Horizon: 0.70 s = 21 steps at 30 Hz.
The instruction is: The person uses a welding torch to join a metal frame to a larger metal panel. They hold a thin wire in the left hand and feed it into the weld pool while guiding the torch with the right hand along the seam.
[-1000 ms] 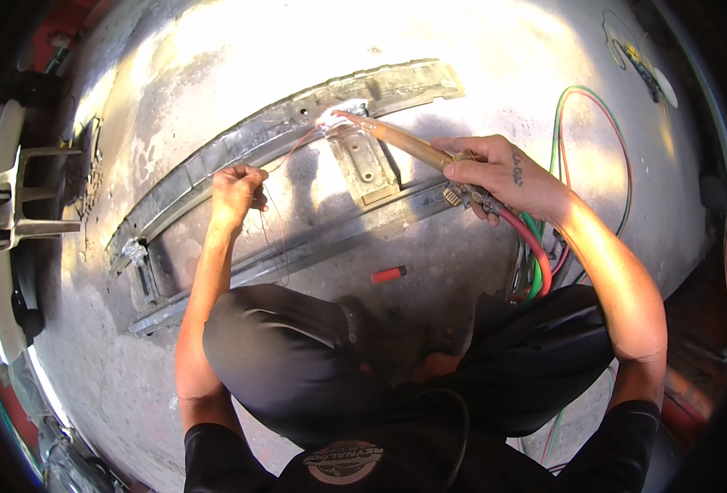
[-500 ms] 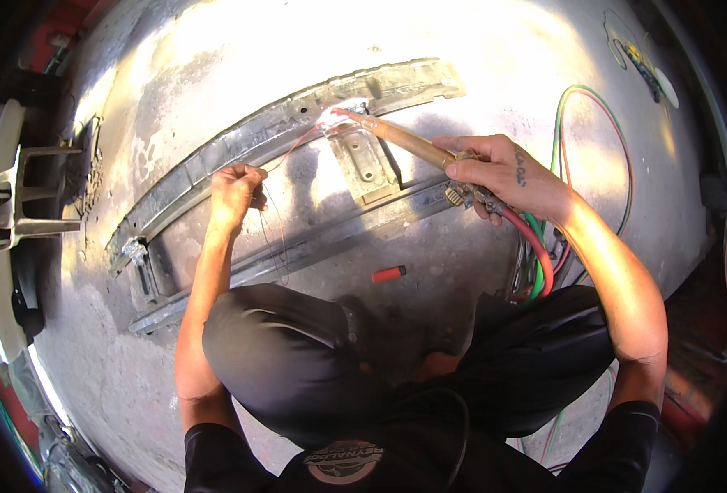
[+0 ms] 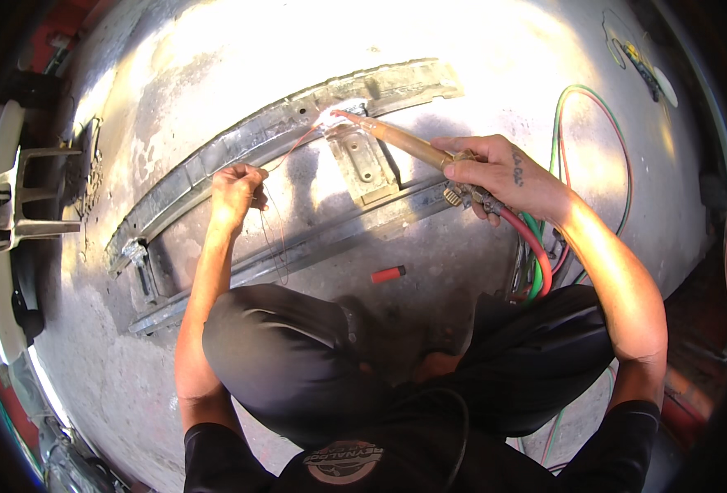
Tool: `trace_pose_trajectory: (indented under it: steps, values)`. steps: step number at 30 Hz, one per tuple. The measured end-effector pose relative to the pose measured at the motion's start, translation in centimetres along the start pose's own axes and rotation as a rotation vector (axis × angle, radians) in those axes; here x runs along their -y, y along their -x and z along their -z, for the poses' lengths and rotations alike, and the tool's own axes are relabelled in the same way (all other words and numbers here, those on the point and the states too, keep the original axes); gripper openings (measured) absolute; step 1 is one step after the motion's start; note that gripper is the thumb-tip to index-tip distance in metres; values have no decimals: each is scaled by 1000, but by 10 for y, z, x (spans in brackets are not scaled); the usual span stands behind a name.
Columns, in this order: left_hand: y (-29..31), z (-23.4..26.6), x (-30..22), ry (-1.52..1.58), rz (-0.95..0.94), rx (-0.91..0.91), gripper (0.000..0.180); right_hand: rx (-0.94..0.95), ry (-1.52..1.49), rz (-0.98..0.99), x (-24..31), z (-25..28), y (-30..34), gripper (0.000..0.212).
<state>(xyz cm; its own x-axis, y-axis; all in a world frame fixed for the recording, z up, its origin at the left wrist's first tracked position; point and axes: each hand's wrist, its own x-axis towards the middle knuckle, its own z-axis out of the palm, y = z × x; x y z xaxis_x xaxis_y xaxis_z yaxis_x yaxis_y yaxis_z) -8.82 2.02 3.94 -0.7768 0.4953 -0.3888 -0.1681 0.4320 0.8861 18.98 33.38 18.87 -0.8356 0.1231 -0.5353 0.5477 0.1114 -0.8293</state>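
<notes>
My right hand (image 3: 495, 174) grips the valve end of a brass-coloured gas welding torch (image 3: 404, 141). The torch tip points left at a bright glowing spot on a metal frame (image 3: 244, 141), where a short bracket (image 3: 367, 168) joins the curved bar. Pinched in my left hand (image 3: 236, 193) is a thin copper-coloured filler wire (image 3: 296, 150). One end of the wire reaches that glowing spot; its slack loops down below my fingers. A red hose and a green hose (image 3: 537, 255) run from the torch's back end.
The frame lies on a concrete floor (image 3: 495, 49). Between it and my folded legs sits a small red cylinder (image 3: 389, 274). Hoses loop across the floor at the right (image 3: 597, 94). A plastic chair (image 3: 18, 201) stands at the far left, and a yellow-and-dark tool (image 3: 641, 67) lies at the upper right.
Both hands are nearly still. The torch has shifted very slightly left, and the wire's end stays at the glowing spot.
</notes>
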Motion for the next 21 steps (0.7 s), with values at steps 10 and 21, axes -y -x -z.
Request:
trace_pose_trajectory:
  steps: [10,21]
  values:
    - [0,1,0,-11,6,-11,15,9,3,10,-1,0,-2,62]
    - [-1,0,0,-8,2,-11,15,4,8,5,0,1,-2,60]
